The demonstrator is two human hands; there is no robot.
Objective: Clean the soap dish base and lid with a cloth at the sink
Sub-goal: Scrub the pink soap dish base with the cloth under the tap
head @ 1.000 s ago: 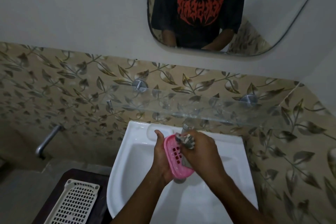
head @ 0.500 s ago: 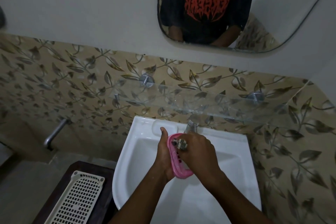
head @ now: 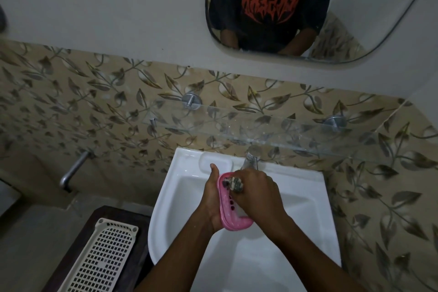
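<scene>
Nearest to you, at the lower left, a white plastic basket with a grid of small holes (head: 104, 258) lies on a dark wooden worktop (head: 123, 214), just beside the white ceramic sink (head: 303, 208). Over the basin your left hand (head: 213, 199) holds the pink oval plastic soap dish part with slots (head: 237, 225). I cannot tell if it is the base or the lid. The palm and fingers are curled round its left side, and the thumb points up past its far end. The dish is tilted on its long edge, with the open side toward your right hand (head: 258, 194). This hand is closed on a small grey patterned cloth (head: 235, 184) and presses it into the far end of the dish. Behind the hands a metal tap (head: 251, 161) stands on the sink rim. Above it is a clear glass shelf (head: 260, 125), and higher a rounded mirror (head: 355, 19).
</scene>
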